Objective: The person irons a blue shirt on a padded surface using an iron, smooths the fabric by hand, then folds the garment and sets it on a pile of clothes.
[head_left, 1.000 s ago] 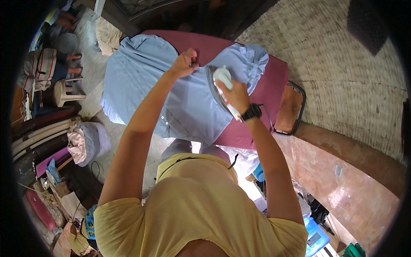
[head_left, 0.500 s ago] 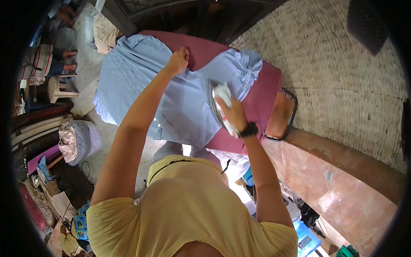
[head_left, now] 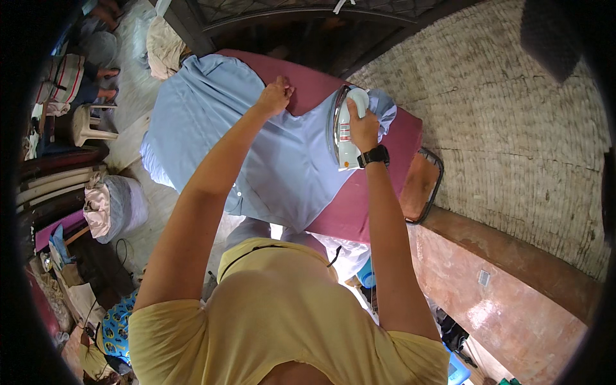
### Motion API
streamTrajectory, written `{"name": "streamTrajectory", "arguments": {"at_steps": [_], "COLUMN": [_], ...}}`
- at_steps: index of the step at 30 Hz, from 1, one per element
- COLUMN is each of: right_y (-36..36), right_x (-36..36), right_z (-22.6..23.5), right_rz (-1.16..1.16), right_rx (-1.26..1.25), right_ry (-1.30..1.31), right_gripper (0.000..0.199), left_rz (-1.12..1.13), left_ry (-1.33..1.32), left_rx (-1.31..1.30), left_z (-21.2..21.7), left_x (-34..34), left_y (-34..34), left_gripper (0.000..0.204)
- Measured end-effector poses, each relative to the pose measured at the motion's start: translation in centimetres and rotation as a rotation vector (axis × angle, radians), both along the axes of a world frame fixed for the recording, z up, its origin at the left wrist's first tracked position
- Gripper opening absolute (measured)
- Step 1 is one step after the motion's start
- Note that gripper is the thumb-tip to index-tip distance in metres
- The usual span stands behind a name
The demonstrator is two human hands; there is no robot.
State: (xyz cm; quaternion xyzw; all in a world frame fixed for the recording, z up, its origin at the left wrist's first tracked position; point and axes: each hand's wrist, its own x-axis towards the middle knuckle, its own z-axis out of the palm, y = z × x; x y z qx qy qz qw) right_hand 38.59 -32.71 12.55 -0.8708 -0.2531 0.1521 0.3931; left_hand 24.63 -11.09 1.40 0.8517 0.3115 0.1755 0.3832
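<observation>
A light blue shirt (head_left: 256, 141) lies spread over a maroon ironing board (head_left: 359, 205). My right hand (head_left: 363, 125), with a black wristwatch, grips the handle of a white clothes iron (head_left: 348, 122) that rests on the shirt near the board's right side. My left hand (head_left: 274, 96) presses on the shirt's far edge, where the blue cloth meets bare maroon cover. Both my forearms reach up from my yellow T-shirt at the bottom.
A metal iron rest (head_left: 422, 186) hangs off the board's right end beside a brick wall (head_left: 513, 128). A white plastic stool (head_left: 90, 125), a bag stuffed with clothes (head_left: 112, 205) and piled fabric stand on the floor at left. Another person sits at the far upper left.
My right hand has pushed the iron away from me, toward the shirt's far right end. My left hand has stayed at the shirt's far edge.
</observation>
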Motion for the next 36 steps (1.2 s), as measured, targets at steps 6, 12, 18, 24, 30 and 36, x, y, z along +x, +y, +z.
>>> {"name": "streamTrajectory", "arguments": {"at_steps": [6, 12, 18, 24, 30, 36], "right_y": [-2.4, 1.8, 0.6, 1.8, -11.0, -12.1], "right_x": [-2.0, -0.2, -5.1, -4.2, -8.4, -9.1], "right_z": [-0.2, 0.0, -0.1, -0.4, 0.9, 3.1], "right_rz": [0.056, 0.273, 0.244, 0.254, 0.329, 0.02], "right_rx": [-0.026, -0.046, 0.022, -0.143, -0.036, -0.171], "right_ry": [0.108, 0.113, 0.179, 0.013, 0.15, 0.186], "right_gripper": [0.056, 0.059, 0.064, 0.069, 0.043, 0.049], "left_rz": [-0.016, -0.003, 0.009, 0.001, 0.004, 0.016], "left_ry": [0.071, -0.015, 0.053, 0.029, 0.089, -0.03], "left_rx": [0.081, 0.094, 0.14, 0.084, 0.059, 0.115], "left_z": [1.2, -1.7, -2.1, -2.0, -1.0, -1.5], "left_x": [0.2, 0.2, 0.3, 0.2, 0.1, -0.3], "left_y": [-1.0, 0.0, -0.2, 0.4, 0.0, -0.4], "left_gripper": [0.029, 0.029, 0.027, 0.025, 0.025, 0.02]}}
